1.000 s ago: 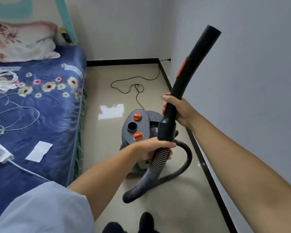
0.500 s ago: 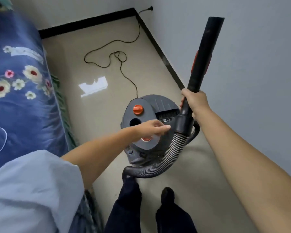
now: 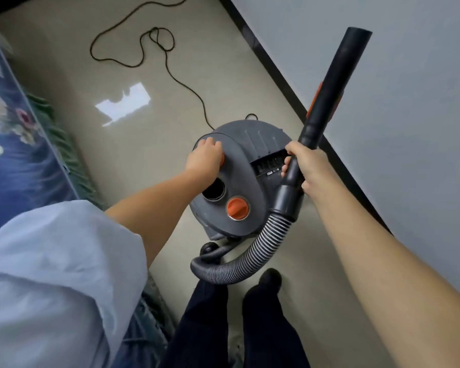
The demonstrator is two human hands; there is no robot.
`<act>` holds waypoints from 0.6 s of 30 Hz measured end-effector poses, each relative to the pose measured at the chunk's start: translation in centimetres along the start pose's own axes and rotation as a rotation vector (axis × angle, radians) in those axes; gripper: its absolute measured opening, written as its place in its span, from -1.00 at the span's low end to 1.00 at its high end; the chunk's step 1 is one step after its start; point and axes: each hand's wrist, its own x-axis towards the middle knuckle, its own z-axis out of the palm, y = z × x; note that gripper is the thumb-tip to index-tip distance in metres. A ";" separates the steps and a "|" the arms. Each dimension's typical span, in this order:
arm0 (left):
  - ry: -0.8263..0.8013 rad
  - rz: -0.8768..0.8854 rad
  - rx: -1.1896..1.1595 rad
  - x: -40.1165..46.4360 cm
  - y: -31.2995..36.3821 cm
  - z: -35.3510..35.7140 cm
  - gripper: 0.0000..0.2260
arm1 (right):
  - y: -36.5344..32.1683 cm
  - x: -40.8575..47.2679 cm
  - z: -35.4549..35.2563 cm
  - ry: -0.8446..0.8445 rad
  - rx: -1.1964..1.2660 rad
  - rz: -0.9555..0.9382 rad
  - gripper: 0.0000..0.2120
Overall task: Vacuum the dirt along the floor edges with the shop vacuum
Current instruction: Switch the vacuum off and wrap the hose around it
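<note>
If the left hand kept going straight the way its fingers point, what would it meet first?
The left hand already covers the far orange knob; beyond it comes the vacuum lid's far rim, then likely bare floor. Depth is uncertain.

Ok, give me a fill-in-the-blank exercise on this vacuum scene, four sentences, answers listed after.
1. The left hand rests on an orange ____ on top of the shop vacuum.
2. The right hand grips the black ____, which points up toward the wall.
3. The ribbed hose loops over the floor just in front of the person's ____.
4. The power cord trails over the floor ____ the vacuum.

Answers: knob; wand; feet; beyond
</note>
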 end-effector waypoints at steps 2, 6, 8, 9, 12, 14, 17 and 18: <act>-0.010 -0.022 -0.003 0.0 0.1 0.1 -0.83 | -0.2 -0.1 -0.3 0.002 0.007 0.005 -0.90; -0.037 -0.154 -0.126 0.3 0.6 -0.1 -0.85 | -1.2 -0.8 -0.7 0.003 0.019 -0.019 -0.90; -0.087 -0.193 -0.177 0.7 0.5 -0.6 -0.81 | -1.8 -1.2 -0.8 0.010 0.017 -0.044 -0.88; -0.113 -0.213 -0.208 0.6 0.4 -0.9 -0.78 | -2.1 -1.5 -0.8 0.014 0.017 -0.054 -0.87; -0.072 -0.179 -0.278 -1.4 1.6 -2.0 -0.73 | -3.0 -2.5 -0.8 0.039 0.038 -0.073 -0.88; -0.053 -0.033 -0.393 -4.2 3.3 -3.0 -0.70 | -3.6 -3.6 -0.7 0.060 0.076 -0.086 -0.88; -0.441 0.114 -0.821 -9.8 5.6 -4.6 -0.69 | -4.7 -5.4 -0.8 0.123 0.176 -0.127 -0.91; -0.540 0.137 -0.910 -11.5 5.8 -4.8 -0.72 | -5.0 -6.0 -1.1 0.157 0.225 -0.150 -0.93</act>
